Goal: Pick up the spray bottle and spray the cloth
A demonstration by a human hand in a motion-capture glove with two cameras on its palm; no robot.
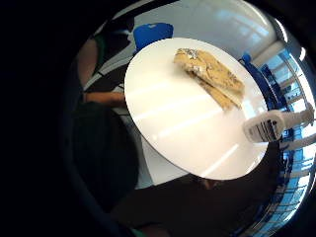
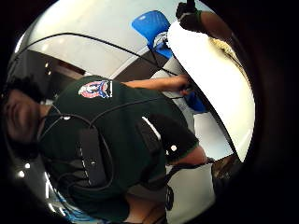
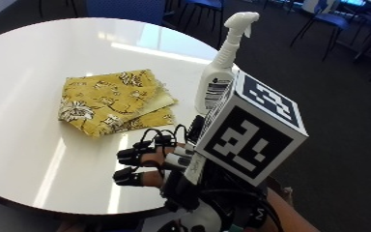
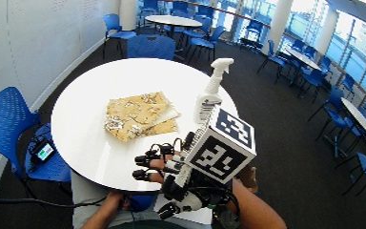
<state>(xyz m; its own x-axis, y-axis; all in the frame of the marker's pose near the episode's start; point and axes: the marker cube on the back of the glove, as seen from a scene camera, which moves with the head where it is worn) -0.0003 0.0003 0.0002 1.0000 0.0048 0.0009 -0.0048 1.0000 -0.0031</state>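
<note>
**Gloved hand over the table edge, nothing held**

The right hand (image 3: pixel 156 164) hovers above the near rim of the round white table (image 3: pixel 31 63), its fingers (image 3: pixel 134 155) loosely extended and spread, holding nothing. The spray bottle (image 3: pixel 219 72) stands upright on the table beyond the fingertips, off to their right, near the far rim. The folded yellow patterned cloth (image 3: pixel 111 101) lies flat ahead of the fingers, left of the bottle and apart from it.
</note>
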